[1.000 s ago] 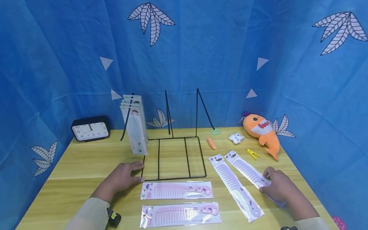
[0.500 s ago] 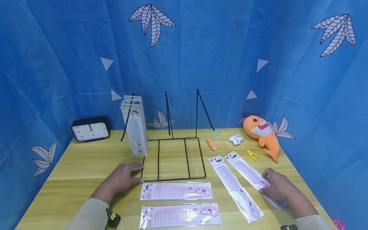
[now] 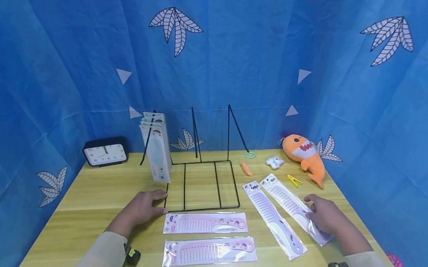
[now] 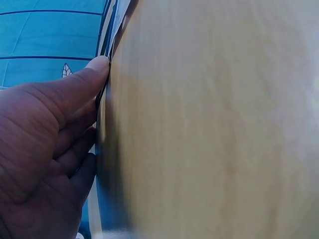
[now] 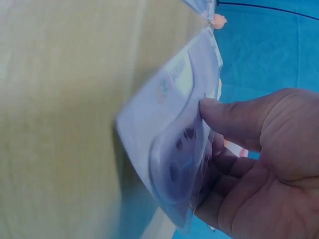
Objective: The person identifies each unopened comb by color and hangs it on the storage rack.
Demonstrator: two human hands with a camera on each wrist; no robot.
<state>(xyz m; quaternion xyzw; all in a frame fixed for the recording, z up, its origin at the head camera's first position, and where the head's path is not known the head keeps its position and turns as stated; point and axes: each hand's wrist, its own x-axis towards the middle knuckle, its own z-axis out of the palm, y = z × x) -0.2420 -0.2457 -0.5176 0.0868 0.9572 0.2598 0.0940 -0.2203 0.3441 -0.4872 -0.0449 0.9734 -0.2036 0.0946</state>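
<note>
Several pink combs in clear packets lie on the wooden table (image 3: 94,199). My right hand (image 3: 321,217) pinches the near end of the rightmost comb packet (image 3: 287,198). In the right wrist view the thumb lies on top of this packet (image 5: 174,129) and the fingers (image 5: 224,164) lie beneath, with that end raised off the table. A second packet (image 3: 273,216) lies beside it, and two more (image 3: 205,222) (image 3: 211,250) lie in front. My left hand (image 3: 145,205) rests on the table, its fingertips touching the front left corner of the black wire rack (image 3: 217,183). Several packets (image 3: 158,148) stand in the rack's left slot.
A black clock (image 3: 105,152) stands at the back left. At the back right are an orange shark plush (image 3: 305,153), a small white toy (image 3: 274,161), a yellow clip (image 3: 293,180), an orange carrot piece (image 3: 246,167) and a green ring (image 3: 250,154). Blue cloth walls surround the table.
My right hand has shifted slightly on the rightmost comb packet and taken hold of its near end. The left hand has stayed at the rack's corner.
</note>
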